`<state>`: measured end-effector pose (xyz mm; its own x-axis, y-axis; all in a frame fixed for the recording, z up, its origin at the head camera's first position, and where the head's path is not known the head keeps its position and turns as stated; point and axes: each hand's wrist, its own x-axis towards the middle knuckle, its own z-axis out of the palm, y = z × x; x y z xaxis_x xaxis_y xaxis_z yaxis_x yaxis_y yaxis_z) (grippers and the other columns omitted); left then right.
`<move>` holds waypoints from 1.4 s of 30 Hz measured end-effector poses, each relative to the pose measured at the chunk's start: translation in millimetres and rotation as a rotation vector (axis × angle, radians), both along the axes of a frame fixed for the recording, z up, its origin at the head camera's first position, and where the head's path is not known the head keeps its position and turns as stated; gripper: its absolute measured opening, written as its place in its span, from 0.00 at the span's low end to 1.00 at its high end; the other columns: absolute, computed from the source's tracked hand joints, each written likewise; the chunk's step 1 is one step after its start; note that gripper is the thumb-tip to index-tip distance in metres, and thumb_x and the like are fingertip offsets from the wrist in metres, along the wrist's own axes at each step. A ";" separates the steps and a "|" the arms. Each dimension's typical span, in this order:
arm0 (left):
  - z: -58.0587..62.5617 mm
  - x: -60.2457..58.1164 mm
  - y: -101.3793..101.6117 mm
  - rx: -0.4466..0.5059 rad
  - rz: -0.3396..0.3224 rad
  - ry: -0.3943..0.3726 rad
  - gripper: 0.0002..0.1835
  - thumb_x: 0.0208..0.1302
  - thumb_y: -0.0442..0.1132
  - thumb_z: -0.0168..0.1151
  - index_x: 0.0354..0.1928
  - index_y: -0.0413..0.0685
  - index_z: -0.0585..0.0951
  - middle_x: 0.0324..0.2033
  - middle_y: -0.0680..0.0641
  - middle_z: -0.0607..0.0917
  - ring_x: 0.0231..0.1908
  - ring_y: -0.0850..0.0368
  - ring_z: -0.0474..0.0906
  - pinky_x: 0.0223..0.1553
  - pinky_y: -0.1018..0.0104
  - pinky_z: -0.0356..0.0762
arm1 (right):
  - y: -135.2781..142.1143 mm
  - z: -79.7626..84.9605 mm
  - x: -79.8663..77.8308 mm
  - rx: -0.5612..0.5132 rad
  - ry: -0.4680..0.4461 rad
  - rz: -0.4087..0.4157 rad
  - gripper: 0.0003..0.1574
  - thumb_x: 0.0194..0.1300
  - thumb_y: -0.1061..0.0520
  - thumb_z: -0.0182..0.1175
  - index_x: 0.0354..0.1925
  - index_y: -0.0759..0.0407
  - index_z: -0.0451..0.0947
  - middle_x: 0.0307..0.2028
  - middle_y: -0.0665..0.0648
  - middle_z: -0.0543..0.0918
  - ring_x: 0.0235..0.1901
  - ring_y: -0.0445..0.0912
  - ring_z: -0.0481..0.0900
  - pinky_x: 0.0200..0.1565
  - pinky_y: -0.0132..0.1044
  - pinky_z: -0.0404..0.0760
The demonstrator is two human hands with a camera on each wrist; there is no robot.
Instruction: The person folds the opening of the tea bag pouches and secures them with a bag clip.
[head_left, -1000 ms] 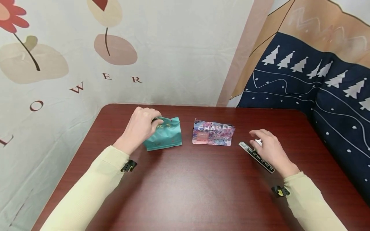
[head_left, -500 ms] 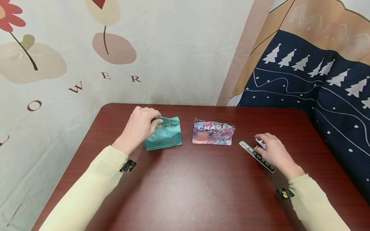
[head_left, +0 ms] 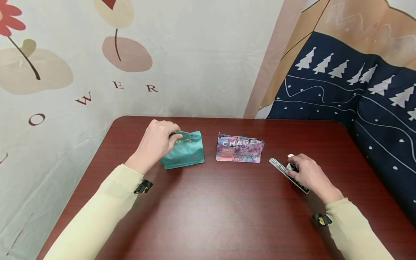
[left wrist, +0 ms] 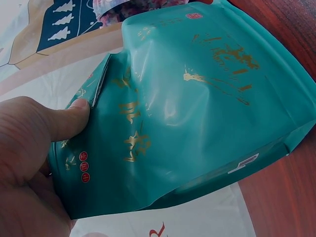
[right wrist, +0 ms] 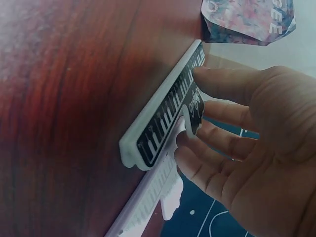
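Two hands reach over the desk (head_left: 214,213), each busy at its own side. Left hand (head_left: 155,141) mostly closed: pinches the green bag (head_left: 186,153) by its folded top, thumb on the printed face. Bag is upright near the desk's far edge, left part; top creased under the grip. Pouch (head_left: 240,150) stands right of it, apart, no hand on it, also toward the far edge.

Right hand (head_left: 308,175) about half open, fingers curved round the tab (right wrist: 196,106) at the dark strip (right wrist: 170,106), thumb tip by the strip's edge. Can't tell if it's pinched or only touched. Dark strip is toward the desk's right edge, slanting toward the near right corner. Pale strip (right wrist: 153,192) lies close alongside in the right wrist view; contact between the two unclear.

Risks, my read: strips so close that fingers could catch both, or nudge the pale one toward the right edge. Loose fingertip hold on a slim strip could slip and drop it. Left side: a tug on the folded top could tip the green bag, or, swung right, knock the pouch over.
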<state>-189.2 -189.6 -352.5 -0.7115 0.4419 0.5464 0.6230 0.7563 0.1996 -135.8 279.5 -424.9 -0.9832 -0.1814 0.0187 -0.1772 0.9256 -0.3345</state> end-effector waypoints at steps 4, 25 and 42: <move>-0.4 -0.2 -0.5 0.002 0.000 0.000 0.06 0.57 0.31 0.76 0.30 0.43 0.86 0.27 0.47 0.87 0.27 0.50 0.80 0.39 0.51 0.72 | -0.6 -1.1 1.1 0.011 -0.026 -0.023 0.23 0.62 0.59 0.71 0.53 0.67 0.81 0.44 0.65 0.80 0.39 0.57 0.77 0.43 0.59 0.79; -0.2 0.6 -1.3 0.004 0.002 -0.002 0.06 0.57 0.30 0.76 0.30 0.43 0.86 0.28 0.47 0.87 0.27 0.50 0.80 0.38 0.51 0.72 | -2.8 0.6 3.8 0.003 -0.026 -0.049 0.20 0.59 0.60 0.74 0.45 0.68 0.78 0.36 0.64 0.79 0.31 0.54 0.73 0.32 0.47 0.74; 0.9 0.3 0.6 0.002 0.002 -0.015 0.06 0.58 0.30 0.76 0.30 0.43 0.85 0.27 0.48 0.87 0.27 0.51 0.79 0.39 0.52 0.71 | -5.2 10.0 8.7 -0.069 -0.023 -0.030 0.15 0.58 0.65 0.73 0.40 0.62 0.77 0.32 0.62 0.83 0.29 0.52 0.75 0.31 0.46 0.73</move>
<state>-188.9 -189.0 -351.6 -0.7206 0.4395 0.5363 0.6186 0.7568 0.2109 -127.0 274.3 -414.9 -0.9885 -0.1508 0.0073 -0.1410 0.9051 -0.4010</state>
